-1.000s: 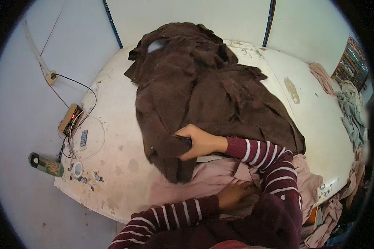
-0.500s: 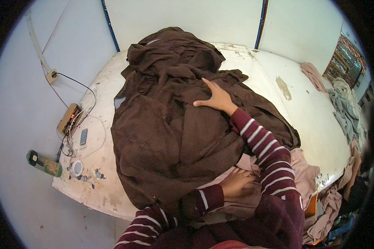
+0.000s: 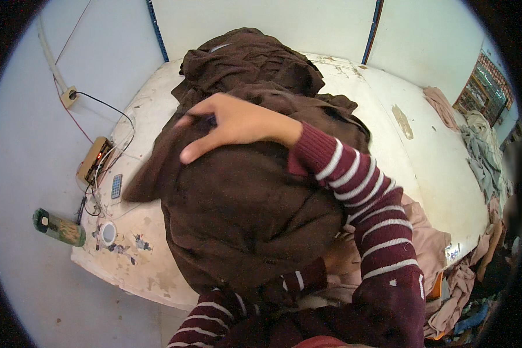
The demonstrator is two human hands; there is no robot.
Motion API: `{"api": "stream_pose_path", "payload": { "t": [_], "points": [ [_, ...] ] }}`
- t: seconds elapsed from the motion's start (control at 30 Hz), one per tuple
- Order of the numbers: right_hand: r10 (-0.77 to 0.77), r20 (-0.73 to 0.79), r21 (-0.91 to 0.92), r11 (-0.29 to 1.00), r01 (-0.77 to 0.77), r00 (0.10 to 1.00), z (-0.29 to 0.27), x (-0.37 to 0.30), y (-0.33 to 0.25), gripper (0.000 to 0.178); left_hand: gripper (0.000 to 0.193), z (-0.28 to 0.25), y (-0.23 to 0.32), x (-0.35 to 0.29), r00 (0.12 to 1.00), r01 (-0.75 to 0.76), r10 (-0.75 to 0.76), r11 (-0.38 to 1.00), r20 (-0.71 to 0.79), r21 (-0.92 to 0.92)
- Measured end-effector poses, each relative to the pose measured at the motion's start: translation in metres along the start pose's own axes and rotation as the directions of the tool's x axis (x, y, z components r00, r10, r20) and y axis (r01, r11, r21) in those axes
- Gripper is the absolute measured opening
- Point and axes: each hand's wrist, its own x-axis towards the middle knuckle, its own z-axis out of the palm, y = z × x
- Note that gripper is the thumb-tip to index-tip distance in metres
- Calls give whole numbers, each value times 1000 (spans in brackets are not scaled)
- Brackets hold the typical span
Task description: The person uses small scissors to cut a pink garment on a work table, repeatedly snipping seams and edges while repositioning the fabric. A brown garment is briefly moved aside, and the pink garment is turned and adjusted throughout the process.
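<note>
A large heap of dark brown cloth point(image 3: 243, 203) covers the middle of the pale table. Over its upper left part is my right hand point(image 3: 232, 124), thumb and fingers spread apart, with brown cloth against and below them. A loose flap of that cloth, smeared by motion, juts out to the left past the hand. My left arm crosses low in front of me, and my left hand point(image 3: 339, 258) lies at the heap's lower right, by pink cloth point(image 3: 420, 232). Shadow and brown cloth hide most of its fingers.
At the left edge stand a brown power box point(image 3: 94, 160) with cables, a small remote point(image 3: 116, 186), a round white object point(image 3: 108, 233) and a green-tinted bottle point(image 3: 59, 227). More garments point(image 3: 482, 156) hang over the right edge. White walls rise behind and left.
My right hand has swept left across the heap. The brown cloth's right-hand spread has come over to the left, where a flap now sticks out. My left hand has become more hidden.
</note>
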Motion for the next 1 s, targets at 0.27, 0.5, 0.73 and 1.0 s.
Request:
{"api": "stream_pose_path", "payload": {
  "t": [0.27,0.5,0.73,1.0],
  "points": [
    [343,-704,-391,544,-742,622,-89,27,177,109,50,-4,-1,-24,996,36,-40,998,-79,-55],
    [689,-583,-182,406,-896,431,-61,-24,330,99,50,-15,-5,-42,993,64,-75,991,-91,-117],
    [551,-744,262,761,-593,378,-64,-10,263,32,49,-17,-7,-43,993,53,-65,990,-94,-129],
    [-236,-622,-151,972,181,747,-10,40,-18,41,49,-10,-8,-38,995,28,-38,994,-95,-106]
  ]
}}
